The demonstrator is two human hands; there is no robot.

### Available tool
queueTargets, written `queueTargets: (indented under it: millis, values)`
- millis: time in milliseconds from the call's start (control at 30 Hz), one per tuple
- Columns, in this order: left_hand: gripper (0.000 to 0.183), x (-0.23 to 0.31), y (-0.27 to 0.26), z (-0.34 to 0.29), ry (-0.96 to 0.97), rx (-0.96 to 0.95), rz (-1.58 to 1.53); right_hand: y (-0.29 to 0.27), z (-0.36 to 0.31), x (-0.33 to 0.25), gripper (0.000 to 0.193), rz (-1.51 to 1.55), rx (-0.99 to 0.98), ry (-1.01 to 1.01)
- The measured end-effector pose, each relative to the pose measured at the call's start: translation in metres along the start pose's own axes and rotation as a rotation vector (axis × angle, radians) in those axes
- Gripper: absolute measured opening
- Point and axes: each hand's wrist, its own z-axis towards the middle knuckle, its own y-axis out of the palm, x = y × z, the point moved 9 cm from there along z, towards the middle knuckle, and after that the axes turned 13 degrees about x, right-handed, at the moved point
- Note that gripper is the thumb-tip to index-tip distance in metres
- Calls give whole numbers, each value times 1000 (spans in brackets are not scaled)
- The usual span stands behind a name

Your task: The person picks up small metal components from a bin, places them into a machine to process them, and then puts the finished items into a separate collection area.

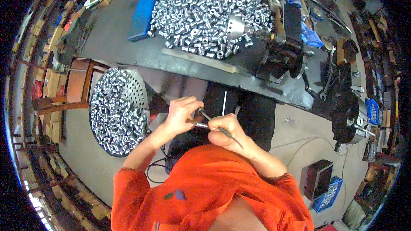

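Close together above my lap, both hands are closed. My right hand (227, 133) grips a thin dark metal rod, file-like in shape (231, 137), which slants from near my left fingers down past my right knuckles. My left hand (183, 114) pinches a small shiny cylindrical metal part (201, 125), its end pointing toward my right hand; the fingers partly hide it. To the left of my hands stands a round perforated metal basket (136, 87), heaped with similar small metal sleeves (113, 115). On the bench ahead lies a large pile of such sleeves (197, 13).
A blue bin (142, 17) flanks the pile on the dark workbench (111, 45). At its right sit a black machine fixture (278, 62) and wrenches (329, 72). A dark box (319, 179) and a blue crate of parts (329, 194) stand on the floor at right.
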Motion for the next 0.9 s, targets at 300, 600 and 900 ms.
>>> queueTargets:
  millis: [300,600,900]
  values:
    - [24,-63,-8,91,-215,107,160,-40,-12,-53,26,-246,271,-326]
    - [38,-108,-79,170,-333,356,-368,-40,-21,-22,30,-237,333,-193]
    - [34,-201,-167,-60,-642,-127,705,-27,-18,0,24,-116,301,-124]
